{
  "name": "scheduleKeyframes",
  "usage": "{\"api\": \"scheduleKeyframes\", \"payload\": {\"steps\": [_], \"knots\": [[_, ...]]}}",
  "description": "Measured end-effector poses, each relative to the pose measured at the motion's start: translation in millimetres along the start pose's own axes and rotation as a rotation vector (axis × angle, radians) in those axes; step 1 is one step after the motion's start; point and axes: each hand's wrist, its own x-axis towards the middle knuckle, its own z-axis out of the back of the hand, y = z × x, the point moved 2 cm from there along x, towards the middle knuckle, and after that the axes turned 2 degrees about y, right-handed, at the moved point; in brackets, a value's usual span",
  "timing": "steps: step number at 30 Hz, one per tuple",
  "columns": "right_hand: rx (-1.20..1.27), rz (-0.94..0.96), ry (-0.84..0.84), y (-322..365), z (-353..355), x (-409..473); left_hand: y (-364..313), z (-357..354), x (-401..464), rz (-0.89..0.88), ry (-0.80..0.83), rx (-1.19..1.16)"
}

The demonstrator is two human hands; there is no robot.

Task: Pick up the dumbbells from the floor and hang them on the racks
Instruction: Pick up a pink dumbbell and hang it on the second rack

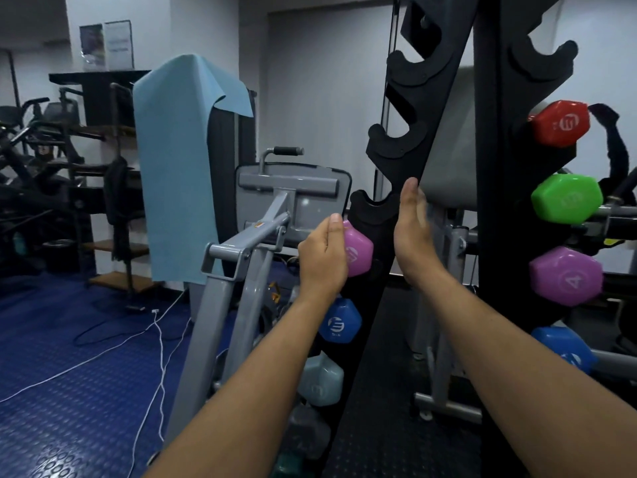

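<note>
A black upright rack (406, 139) with hooked cradles stands ahead. A purple dumbbell (358, 250) sits at a cradle on its left side, and my left hand (322, 260) curls around its near end. My right hand (412, 236) is held flat and edge-on beside the rack post, fingers straight, holding nothing. Below the purple one hang a blue dumbbell (339, 322) and a pale grey-blue dumbbell (320, 382). A second rack post (496, 201) on the right carries red (560, 124), green (567, 198), purple (567, 276) and blue (565, 350) dumbbells.
A grey weight machine (248, 243) with a light blue towel (175, 167) draped over it stands left of the rack. White cables (160, 339) trail over the blue studded floor (69, 391). Exercise bikes and shelves fill the far left.
</note>
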Motion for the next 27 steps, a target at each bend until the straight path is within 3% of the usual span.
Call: {"api": "scheduleKeyframes", "payload": {"steps": [5, 10, 15, 22, 27], "knots": [[-0.086, 0.194, -0.096, 26, 4, 19, 6, 1, -1, -0.015, 0.083, -0.030], [-0.207, 0.288, -0.102, 14, 5, 14, 4, 1, -12, -0.045, 0.032, 0.025], [-0.264, 0.312, -0.069, 1, 6, 8, -3, 8, -21, -0.013, 0.092, 0.157], [-0.338, 0.344, -0.039, -17, 9, -19, 8, 30, -63, -0.118, 0.187, 0.345], [-0.218, 0.335, -0.178, -62, 1, -78, 11, 38, -133, -0.246, 0.153, 0.446]]}}
